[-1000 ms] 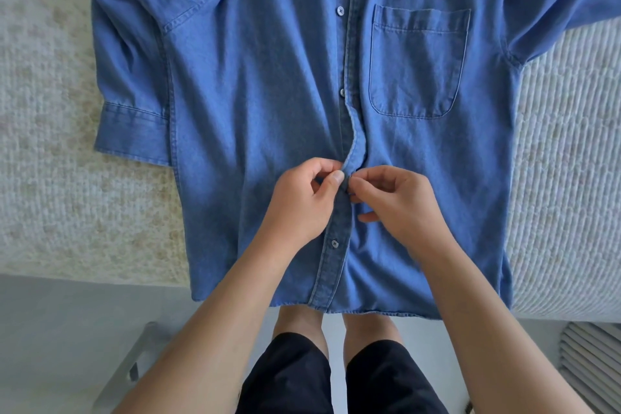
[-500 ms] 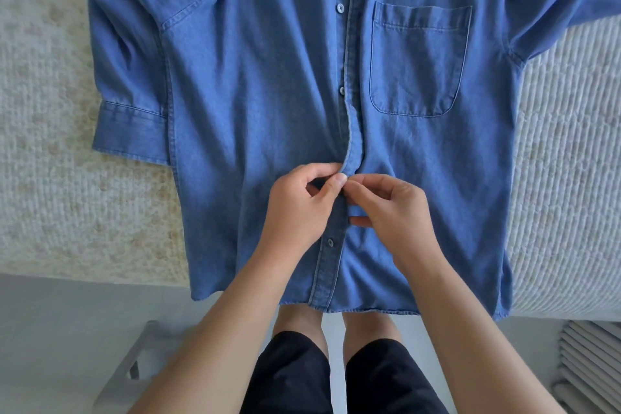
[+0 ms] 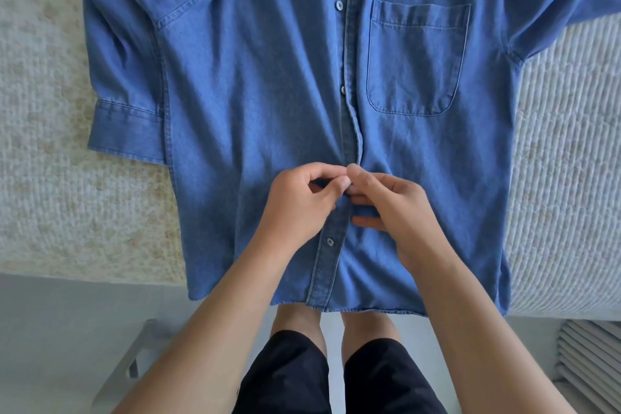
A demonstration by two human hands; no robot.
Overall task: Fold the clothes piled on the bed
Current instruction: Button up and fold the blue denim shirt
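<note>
head view shows us the denim shirt [image 3: 262, 104] spread front-up on the bed [image 3: 67, 198], collar away from us and hem hanging over the near edge toward our legs. its long axis, the placket [image 3: 351, 77], runs straight from us, and we work on it near the lower third. our left hand [image 3: 299, 208] pinches the placket edge between thumb and curled fingers; our right hand [image 3: 396, 208] meets it from the other side, fingers curled tight on the overlapping edge, the two thumbs touching. we judge we are fastening a button here, though the button itself is hidden under our fingertips. one button [image 3: 330, 241] sits closed just nearer to us, and two more [image 3: 338, 5] show farther up the line. the strip between our grip and the chest pocket [image 3: 416, 57] gapes slightly, so the next fastening lies directly away from both hands along the same line, about equally near to each. one sleeve [image 3: 124, 104] lies folded in beside the body on our left.
</note>
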